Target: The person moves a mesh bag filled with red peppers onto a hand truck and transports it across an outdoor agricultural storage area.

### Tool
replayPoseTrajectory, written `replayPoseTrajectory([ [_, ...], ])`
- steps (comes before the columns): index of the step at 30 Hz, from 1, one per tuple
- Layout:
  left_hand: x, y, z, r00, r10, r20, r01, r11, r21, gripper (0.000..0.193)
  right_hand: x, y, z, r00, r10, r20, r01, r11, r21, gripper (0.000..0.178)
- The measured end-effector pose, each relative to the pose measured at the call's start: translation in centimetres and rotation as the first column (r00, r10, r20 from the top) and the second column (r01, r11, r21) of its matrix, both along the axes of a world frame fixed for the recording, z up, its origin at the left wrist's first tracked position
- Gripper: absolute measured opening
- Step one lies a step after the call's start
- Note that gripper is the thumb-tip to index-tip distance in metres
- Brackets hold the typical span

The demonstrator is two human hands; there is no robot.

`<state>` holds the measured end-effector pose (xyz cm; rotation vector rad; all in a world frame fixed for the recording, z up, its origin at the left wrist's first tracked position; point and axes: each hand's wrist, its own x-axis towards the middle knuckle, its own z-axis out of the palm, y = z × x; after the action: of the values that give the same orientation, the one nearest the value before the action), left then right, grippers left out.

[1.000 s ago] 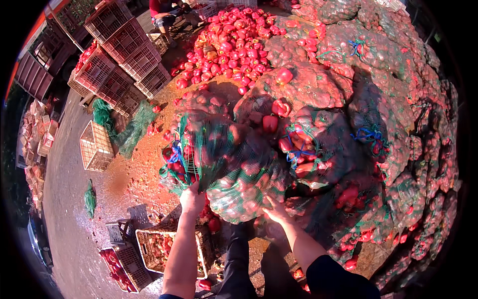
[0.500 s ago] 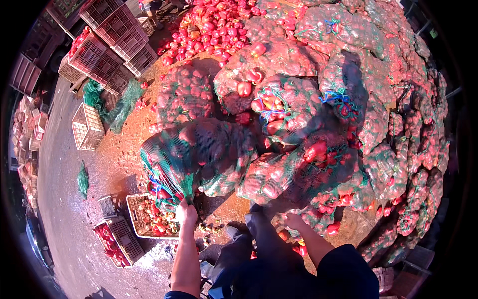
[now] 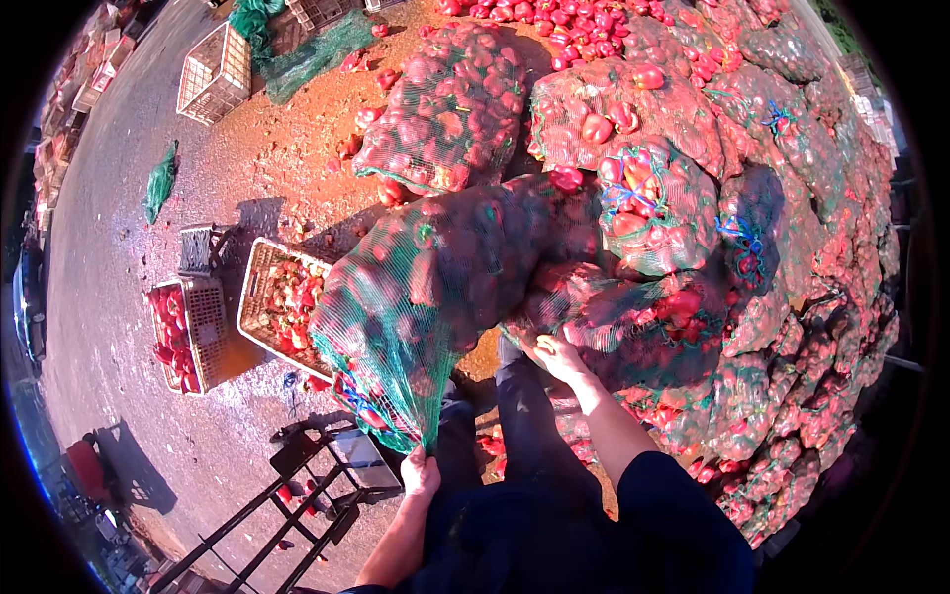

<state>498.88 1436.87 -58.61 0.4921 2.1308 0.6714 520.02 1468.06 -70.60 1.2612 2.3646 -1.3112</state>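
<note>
A bulging green mesh sack of red peppers [image 3: 406,287] lies tilted in front of me, its gathered end drawn down toward my body. That bunched mesh is gripped in my left hand [image 3: 422,475], low beside my legs. My right hand [image 3: 561,359] reaches forward with its fingers stretched out, at the near side of another shaded sack of peppers [image 3: 643,337]. Nothing shows between those fingers; whether they touch the mesh is unclear. Behind both stands a sack tied with blue string [image 3: 658,208].
A crate of pepper scraps [image 3: 259,307] and a crate of red peppers [image 3: 205,332] stand at left. Near my left arm is a black metal-framed hand truck [image 3: 297,505]. An empty crate [image 3: 215,74] sits far left. Piled pepper sacks [image 3: 782,386] fill the right.
My left hand has pulled the sack's gathered end nearer my body. My right hand has moved forward and its fingers have opened out. The view has shifted, bringing the hand truck more into sight.
</note>
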Motion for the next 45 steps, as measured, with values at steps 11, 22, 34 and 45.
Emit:
replayPoseTrajectory([
  [11, 4.6, -8.1, -11.1, 1.000, -0.008, -0.030, 0.002, 0.978, -0.207, 0.018, -8.4, 19.3, -13.2, 0.691, -0.723, -0.001, 0.697, 0.667, -0.265, 0.084],
  [22, 7.6, -13.4, -18.8, 0.999, 0.034, 0.036, -0.015, 0.901, -0.434, 0.014, -9.4, 25.1, -19.6, 0.784, -0.594, -0.178, 0.507, 0.779, -0.369, 0.078],
  [34, 4.1, -7.3, -15.1, 0.816, 0.560, -0.140, -0.573, 0.755, -0.319, 0.023, -6.5, 23.9, -17.0, 0.601, -0.779, -0.181, 0.425, 0.503, -0.753, 0.043],
  [45, 3.5, -7.9, -12.7, 0.937, 0.335, -0.096, -0.341, 0.823, -0.455, 0.012, -5.6, 15.3, -7.4, 0.902, -0.422, -0.086, 0.321, 0.792, -0.519, 0.023],
])
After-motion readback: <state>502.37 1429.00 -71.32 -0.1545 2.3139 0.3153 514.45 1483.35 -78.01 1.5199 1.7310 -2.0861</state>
